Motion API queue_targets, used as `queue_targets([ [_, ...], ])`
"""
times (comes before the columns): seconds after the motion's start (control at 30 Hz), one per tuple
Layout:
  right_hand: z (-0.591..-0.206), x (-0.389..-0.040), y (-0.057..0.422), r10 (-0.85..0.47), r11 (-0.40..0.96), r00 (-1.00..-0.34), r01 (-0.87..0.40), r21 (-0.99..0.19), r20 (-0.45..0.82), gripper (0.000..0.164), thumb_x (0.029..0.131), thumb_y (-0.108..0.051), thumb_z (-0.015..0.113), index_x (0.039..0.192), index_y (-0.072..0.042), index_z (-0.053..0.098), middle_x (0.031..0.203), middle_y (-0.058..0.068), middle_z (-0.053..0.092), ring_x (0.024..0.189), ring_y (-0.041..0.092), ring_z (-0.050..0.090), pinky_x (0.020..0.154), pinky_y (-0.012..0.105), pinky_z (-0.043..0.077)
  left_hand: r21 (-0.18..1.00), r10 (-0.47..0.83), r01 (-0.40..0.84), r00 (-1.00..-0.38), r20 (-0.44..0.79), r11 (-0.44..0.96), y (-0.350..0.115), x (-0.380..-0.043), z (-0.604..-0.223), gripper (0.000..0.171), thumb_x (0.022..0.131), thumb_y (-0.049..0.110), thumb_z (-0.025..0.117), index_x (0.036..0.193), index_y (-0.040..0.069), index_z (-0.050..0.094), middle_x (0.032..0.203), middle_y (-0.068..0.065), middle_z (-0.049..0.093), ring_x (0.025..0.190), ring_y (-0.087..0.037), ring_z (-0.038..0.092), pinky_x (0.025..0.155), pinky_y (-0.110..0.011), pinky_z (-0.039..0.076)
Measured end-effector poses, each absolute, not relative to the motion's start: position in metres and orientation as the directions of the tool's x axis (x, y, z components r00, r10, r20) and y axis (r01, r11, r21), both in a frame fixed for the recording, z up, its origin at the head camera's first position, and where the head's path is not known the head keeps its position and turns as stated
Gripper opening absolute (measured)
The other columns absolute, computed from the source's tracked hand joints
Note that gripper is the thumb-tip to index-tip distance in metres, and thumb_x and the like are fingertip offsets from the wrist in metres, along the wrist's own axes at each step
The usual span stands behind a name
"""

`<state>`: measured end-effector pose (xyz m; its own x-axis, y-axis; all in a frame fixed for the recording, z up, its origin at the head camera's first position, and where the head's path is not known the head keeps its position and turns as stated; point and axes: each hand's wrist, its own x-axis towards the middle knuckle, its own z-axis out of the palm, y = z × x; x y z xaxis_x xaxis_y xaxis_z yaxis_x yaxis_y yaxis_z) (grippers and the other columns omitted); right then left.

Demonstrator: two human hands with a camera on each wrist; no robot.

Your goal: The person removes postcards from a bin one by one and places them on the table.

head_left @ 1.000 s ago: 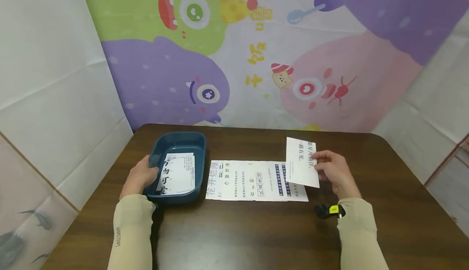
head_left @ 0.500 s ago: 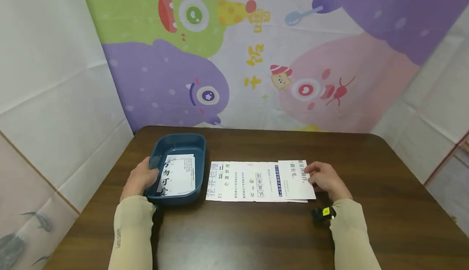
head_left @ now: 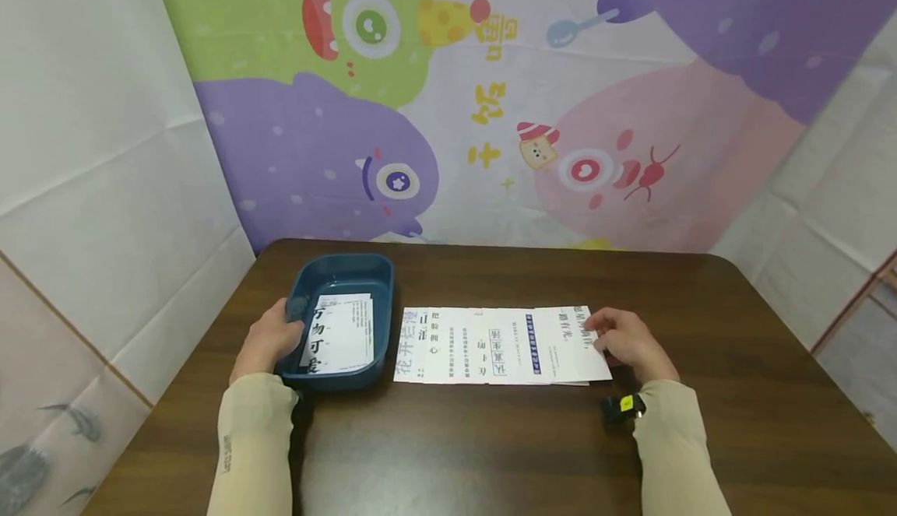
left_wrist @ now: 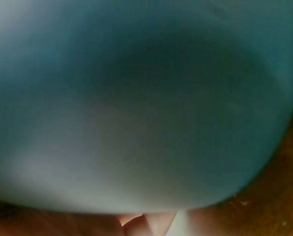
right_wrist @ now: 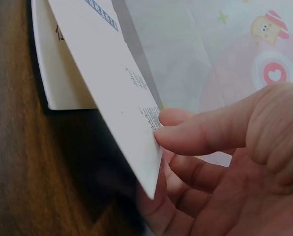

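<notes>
My left hand (head_left: pixel 269 338) grips the left side of a dark blue plastic tray (head_left: pixel 391 298), thumb over its rim. Inside the tray lies a small stack of white printed cards (head_left: pixel 343 333). At the right end of an overlapping row of white cards (head_left: pixel 462 345), my right hand (head_left: pixel 627 345) pinches a white card (head_left: pixel 571 356) by its right edge. The right wrist view shows this card (right_wrist: pixel 112 93) tilted, its near edge raised off the table, with thumb on top and fingers beneath. The tray's wall (left_wrist: pixel 151 123) fills most of the left wrist view.
The cards and tray are on a dark brown wooden table (head_left: pixel 434 446). Behind it hangs a cloth with cartoon monsters (head_left: pixel 476 111), and pale panels stand on both sides. A small black device with a yellow label (head_left: pixel 624 405) is at my right wrist.
My right hand has come down and a little left, bringing its card from above the row onto the row's right end, then shifted slightly right. My left hand stays on the tray.
</notes>
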<state>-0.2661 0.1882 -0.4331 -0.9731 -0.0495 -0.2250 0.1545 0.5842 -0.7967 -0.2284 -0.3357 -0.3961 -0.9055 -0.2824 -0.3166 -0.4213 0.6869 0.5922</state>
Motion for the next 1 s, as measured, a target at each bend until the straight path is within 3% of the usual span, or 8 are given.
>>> queue_targets([
  [0.6,-0.4268,-0.2626,0.1882,-0.015,0.639,-0.968,0.184,-0.747,-0.251,0.033,0.083,-0.003,0.065,0.115,0.003,0.059,0.101,0.018,0.056,0.089,0.031,0.055,0.067,0.039,0.055,0.584,-0.278,-0.413,-0.909,-0.311,0.699,-0.336,-0.2307,-0.3954,0.061,0.101,0.021,0.039,0.153,0.0,0.014,0.151,-0.037,0.027,0.13,-0.057,0.032,0.102,-0.075,0.03],
  [1.0,-0.4299,-0.263,0.187,-0.04,0.705,-0.971,0.14,-0.696,-0.236,0.04,0.083,-0.011,0.069,0.117,0.005,0.056,0.111,0.025,0.059,0.092,0.034,0.058,0.07,0.043,0.058,0.577,-0.282,-0.416,-0.908,-0.311,0.703,-0.336,-0.2293,-0.3961,0.061,0.101,0.021,0.039,0.152,-0.001,0.015,0.15,-0.037,0.028,0.128,-0.056,0.034,0.102,-0.075,0.031],
])
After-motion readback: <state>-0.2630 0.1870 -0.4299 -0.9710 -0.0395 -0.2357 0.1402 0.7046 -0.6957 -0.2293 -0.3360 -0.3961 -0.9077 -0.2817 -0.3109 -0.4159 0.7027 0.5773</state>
